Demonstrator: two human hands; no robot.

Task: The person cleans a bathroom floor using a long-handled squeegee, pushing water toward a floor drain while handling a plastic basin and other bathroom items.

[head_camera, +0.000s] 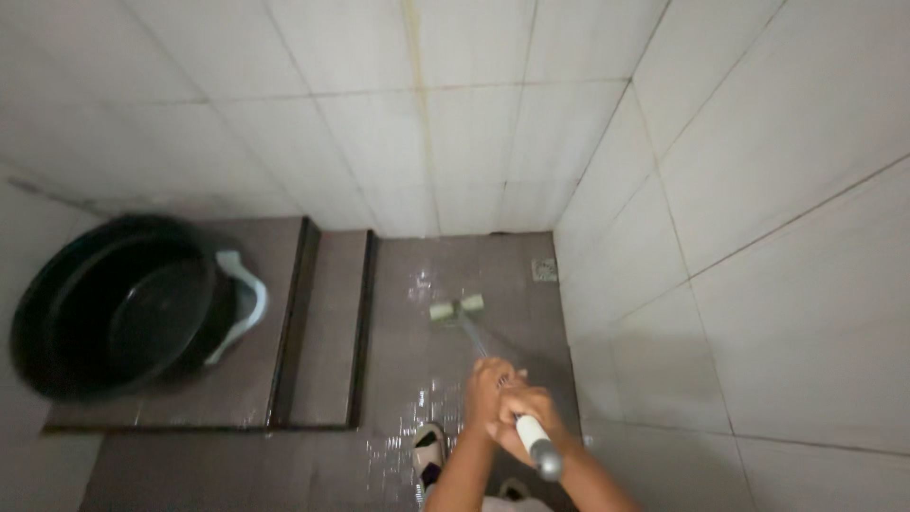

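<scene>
Both my hands grip the handle (533,438) of a long floor brush. My left hand (485,389) is wrapped around the shaft lower down, my right hand (524,419) just above it near the grey end grip. The pale green brush head (457,308) rests on the wet dark tiled floor (427,370) ahead of me. My foot in a sandal (428,453) stands on the floor below my hands.
A large black basin (114,308) sits over a pale squat toilet pan (245,299) on a raised step (322,322) at the left. White tiled walls close in at the back and right (758,237). A small floor drain (544,269) lies in the far right corner.
</scene>
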